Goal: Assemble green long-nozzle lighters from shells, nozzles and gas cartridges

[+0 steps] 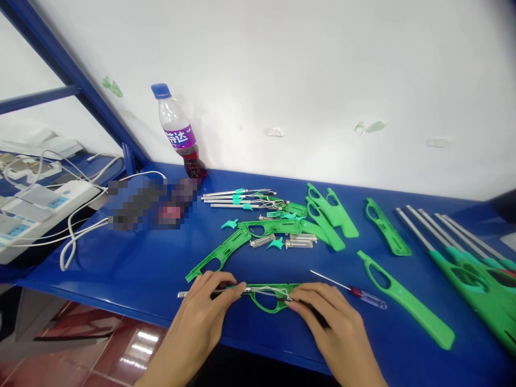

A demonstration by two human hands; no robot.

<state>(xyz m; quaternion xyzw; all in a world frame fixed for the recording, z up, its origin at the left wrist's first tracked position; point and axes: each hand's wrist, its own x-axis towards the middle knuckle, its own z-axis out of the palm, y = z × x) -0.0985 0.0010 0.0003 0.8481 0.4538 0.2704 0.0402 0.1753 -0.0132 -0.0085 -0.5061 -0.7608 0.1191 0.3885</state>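
Observation:
At the table's front edge lies an open green lighter shell half (271, 307), its finger loop facing me. My left hand (205, 303) pinches the metal lighter tube (183, 294), which sticks out to the left, at the shell's left end. White wires (276, 290) run from the tube across the shell to the right. My right hand (328, 309) has its fingers closed at the shell's right end, on the wire ends and the shell; what lies under the fingertips is mostly hidden. Close behind are more green shell halves (226, 250), teal triggers (276, 244) and clear fuel tanks (299, 243).
A screwdriver (368, 298) and a green shell half (415, 306) lie to the right. Several assembled lighters (463, 285) are at the far right. Metal tubes with wires (229, 199) lie at the back. A soda bottle (179, 134) stands by the wall; white cables (72, 231) cross the left side.

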